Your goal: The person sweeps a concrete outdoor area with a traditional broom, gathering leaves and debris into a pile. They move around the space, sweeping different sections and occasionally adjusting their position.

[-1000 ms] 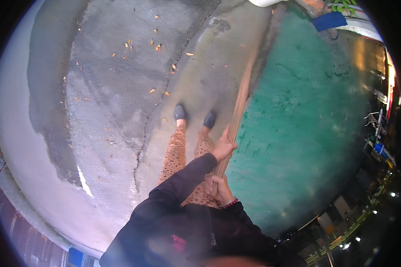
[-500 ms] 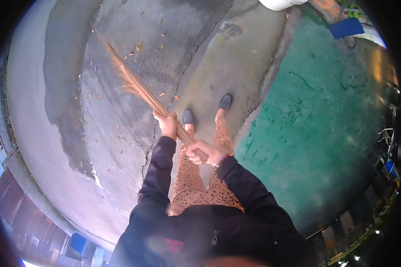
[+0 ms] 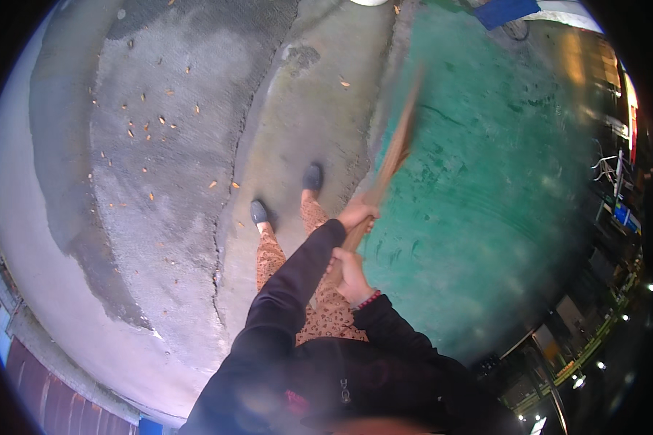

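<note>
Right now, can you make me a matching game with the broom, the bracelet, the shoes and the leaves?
Things:
1. Straw broom
2. Bracelet
3. Shoes
4. Leaves

Clues:
A. Dark grey
B. Gripped by the left hand and the right hand
C. Scattered over the grey ground
D. Red

Right pairs: 1-B, 2-D, 3-A, 4-C

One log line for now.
Left grip: closed on long brown stick broom; right grip: closed on it, nearer body; broom tip: blurred, over green ground; small orange leaves: on grey concrete
</note>
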Demonstrator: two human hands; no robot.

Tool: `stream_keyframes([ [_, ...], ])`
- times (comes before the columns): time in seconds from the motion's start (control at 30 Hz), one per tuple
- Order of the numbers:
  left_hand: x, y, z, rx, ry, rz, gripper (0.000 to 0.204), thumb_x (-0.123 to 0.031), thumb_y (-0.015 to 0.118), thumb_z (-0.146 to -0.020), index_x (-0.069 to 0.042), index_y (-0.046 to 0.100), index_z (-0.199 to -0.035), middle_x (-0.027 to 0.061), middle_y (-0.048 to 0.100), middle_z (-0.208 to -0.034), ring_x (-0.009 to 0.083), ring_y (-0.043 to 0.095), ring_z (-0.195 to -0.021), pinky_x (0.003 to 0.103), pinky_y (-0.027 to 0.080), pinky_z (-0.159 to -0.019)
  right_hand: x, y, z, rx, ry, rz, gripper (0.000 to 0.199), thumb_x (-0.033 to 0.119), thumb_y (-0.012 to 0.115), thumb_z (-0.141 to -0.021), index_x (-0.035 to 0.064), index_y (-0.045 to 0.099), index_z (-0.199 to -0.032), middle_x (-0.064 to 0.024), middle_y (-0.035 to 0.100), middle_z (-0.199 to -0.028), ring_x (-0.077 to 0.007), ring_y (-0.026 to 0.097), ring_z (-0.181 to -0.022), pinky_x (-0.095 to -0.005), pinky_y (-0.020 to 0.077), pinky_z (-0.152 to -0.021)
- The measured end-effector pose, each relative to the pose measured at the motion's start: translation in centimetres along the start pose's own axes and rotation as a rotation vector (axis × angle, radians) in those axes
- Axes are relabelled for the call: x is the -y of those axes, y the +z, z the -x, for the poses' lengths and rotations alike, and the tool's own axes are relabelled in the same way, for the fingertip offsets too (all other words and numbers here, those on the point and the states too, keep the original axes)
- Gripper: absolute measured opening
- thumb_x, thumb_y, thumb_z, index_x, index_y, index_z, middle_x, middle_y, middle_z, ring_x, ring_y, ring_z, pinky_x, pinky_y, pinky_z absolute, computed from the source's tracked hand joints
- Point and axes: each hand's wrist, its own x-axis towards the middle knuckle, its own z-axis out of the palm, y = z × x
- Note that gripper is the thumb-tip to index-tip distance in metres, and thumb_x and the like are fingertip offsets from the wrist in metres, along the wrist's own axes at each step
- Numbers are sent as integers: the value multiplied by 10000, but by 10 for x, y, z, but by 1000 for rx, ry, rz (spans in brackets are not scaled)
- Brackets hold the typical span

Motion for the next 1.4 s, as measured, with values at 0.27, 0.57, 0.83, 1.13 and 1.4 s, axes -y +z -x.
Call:
stream_keyframes([
  [0.27,-83,-89,48,-641,434,62,448,-7,563,-751,-23,364,-1152,120,503,-738,207,531,-519,338,480,-442,60,54,-30,652,298,341,90,23,605,-762,-4,525,-730,-64,524,-576,-171,524,-419,-310,444,-381],
  [0.57,-83,27,62,-437,377,-78,382,-8,561,-805,-67,332,-1104,110,515,-779,194,549,-509,324,490,-419,58,-7,44,482,-232,429,394,15,607,-766,-26,413,-1106,-56,516,-619,-147,521,-410,-279,423,-365],
  [0.83,-106,67,-80,172,-137,-293,387,-87,656,-728,-31,444,-1047,63,505,-645,172,517,-451,347,444,-386,105,59,1,-46,-342,-133,77,91,536,-802,18,521,-783,-51,498,-583,-146,494,-441,-289,421,-402],
  [1.13,-324,-207,-21,-214,18,-47,113,-159,605,-816,-90,518,-839,22,504,-652,146,515,-532,303,461,-500,76,336,-97,170,-150,434,74,19,557,-771,-48,582,-790,-98,565,-612,-198,570,-473,-347,461,-417],
  [1.4,-418,-194,85,-945,527,-28,185,-51,543,-796,-14,409,-919,81,480,-633,180,524,-492,336,496,-420,168,380,-42,885,139,653,177,136,658,-751,3,559,-815,-52,525,-561,-138,471,-359,-300,410,-351],
])
